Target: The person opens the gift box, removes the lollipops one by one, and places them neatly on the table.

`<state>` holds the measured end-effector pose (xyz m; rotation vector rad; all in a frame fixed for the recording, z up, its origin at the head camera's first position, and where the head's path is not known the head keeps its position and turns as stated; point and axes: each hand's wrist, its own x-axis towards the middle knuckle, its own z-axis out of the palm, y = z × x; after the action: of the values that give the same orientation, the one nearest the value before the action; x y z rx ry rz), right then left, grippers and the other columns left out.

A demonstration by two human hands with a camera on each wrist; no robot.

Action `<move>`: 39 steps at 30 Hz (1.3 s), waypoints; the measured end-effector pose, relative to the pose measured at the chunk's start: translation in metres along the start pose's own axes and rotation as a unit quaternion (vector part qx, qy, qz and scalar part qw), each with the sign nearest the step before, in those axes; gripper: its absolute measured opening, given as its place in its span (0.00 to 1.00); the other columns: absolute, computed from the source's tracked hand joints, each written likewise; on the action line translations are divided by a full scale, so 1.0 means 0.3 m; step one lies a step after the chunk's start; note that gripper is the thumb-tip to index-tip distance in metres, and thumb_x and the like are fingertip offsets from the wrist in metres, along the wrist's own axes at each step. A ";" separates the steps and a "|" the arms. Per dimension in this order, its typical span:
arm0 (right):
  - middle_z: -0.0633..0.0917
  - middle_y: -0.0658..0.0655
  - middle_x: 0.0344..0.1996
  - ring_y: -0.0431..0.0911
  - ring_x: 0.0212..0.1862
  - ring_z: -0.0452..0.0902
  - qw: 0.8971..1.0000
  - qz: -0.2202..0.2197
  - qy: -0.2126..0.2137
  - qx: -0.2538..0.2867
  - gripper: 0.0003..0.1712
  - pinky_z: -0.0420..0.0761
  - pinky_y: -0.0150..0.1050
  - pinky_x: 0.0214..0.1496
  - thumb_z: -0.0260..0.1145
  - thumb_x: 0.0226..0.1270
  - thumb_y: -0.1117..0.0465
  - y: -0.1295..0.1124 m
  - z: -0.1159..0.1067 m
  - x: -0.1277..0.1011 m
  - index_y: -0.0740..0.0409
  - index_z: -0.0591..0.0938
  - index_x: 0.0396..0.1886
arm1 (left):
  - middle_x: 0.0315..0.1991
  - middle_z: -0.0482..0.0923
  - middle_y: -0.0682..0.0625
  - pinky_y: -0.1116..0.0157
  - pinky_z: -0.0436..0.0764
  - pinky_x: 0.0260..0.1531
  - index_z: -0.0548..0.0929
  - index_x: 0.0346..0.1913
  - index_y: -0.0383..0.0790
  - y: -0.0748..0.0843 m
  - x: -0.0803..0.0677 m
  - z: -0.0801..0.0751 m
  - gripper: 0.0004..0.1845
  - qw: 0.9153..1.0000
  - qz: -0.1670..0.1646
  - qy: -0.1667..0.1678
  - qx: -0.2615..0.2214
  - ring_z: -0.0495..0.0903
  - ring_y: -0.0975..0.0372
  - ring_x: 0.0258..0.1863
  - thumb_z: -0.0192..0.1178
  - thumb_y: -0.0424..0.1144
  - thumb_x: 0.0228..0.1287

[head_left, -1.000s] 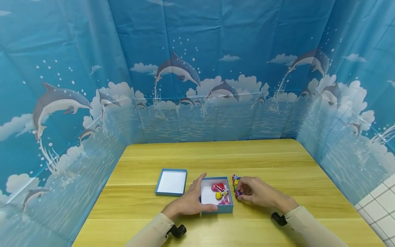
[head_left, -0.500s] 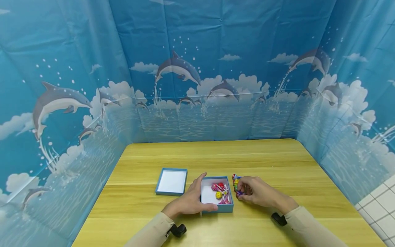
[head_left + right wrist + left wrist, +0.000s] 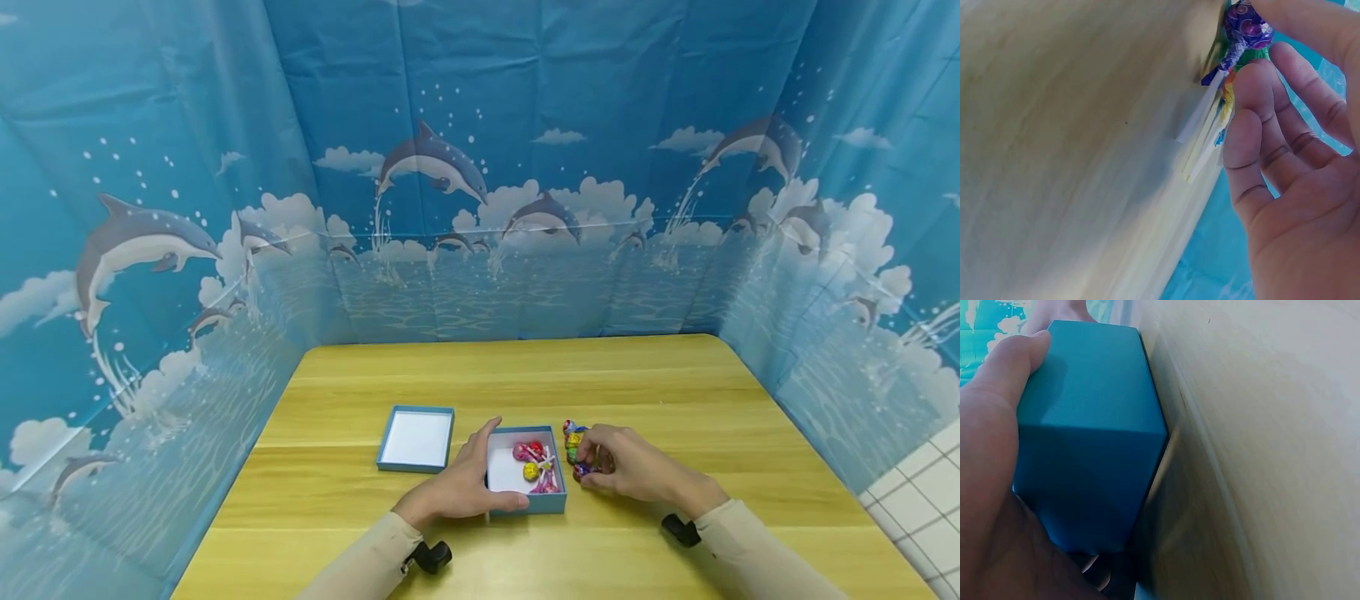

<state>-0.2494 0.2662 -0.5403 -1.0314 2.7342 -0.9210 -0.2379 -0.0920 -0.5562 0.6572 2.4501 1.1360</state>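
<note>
From the head view, your left hand [image 3: 457, 492] grips the near-left corner of the open blue box [image 3: 527, 472], which already has lollipops inside, while your right hand [image 3: 630, 471] pinches a purple-wrapped lollipop [image 3: 581, 471] from the pile just right of the box. At the left wrist, thumb and palm clamp the box wall [image 3: 1088, 434]; keep it steady. At the right wrist, fingertips [image 3: 1254, 81] close on the purple head [image 3: 1246, 28]; pinch near the stick so neighbouring sticks [image 3: 1200, 140] stay put.

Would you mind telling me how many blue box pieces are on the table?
2. One open box holding lollipops sits at the near centre, gripped by the left hand. The other, an empty tray or lid, lies just left of it, untouched.
</note>
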 end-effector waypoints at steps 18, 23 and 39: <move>0.91 0.51 0.45 0.39 0.37 0.80 0.999 -0.024 0.018 -0.014 0.11 0.82 0.32 0.40 0.84 0.77 0.60 -0.040 -0.020 0.028 0.52 0.90 0.52 | 0.94 0.54 0.34 0.31 0.74 0.82 0.38 0.99 0.55 0.002 -0.006 0.000 0.73 1.000 0.000 -0.002 0.001 0.62 0.37 0.91 0.79 0.72 0.69; 0.90 0.53 0.46 0.32 0.38 0.80 1.000 -0.024 0.011 -0.015 0.10 0.85 0.34 0.40 0.82 0.80 0.59 -0.067 -0.027 0.055 0.53 0.90 0.53 | 0.94 0.55 0.34 0.32 0.75 0.82 0.38 0.99 0.54 -0.003 -0.001 0.001 0.74 1.000 -0.003 0.002 0.001 0.64 0.38 0.90 0.79 0.72 0.68; 0.92 0.54 0.54 0.47 0.47 0.89 0.995 -0.078 -0.005 -0.056 0.10 0.92 0.45 0.49 0.77 0.84 0.60 -0.202 -0.052 0.139 0.53 0.94 0.59 | 0.95 0.53 0.33 0.31 0.75 0.82 0.38 0.99 0.54 -0.005 0.000 -0.002 0.74 1.000 -0.002 0.001 0.007 0.64 0.39 0.90 0.77 0.74 0.68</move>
<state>-0.2507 0.2121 -0.4880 -1.2812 2.7577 -0.7858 -0.2385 -0.0932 -0.5569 0.6549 2.4625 1.1186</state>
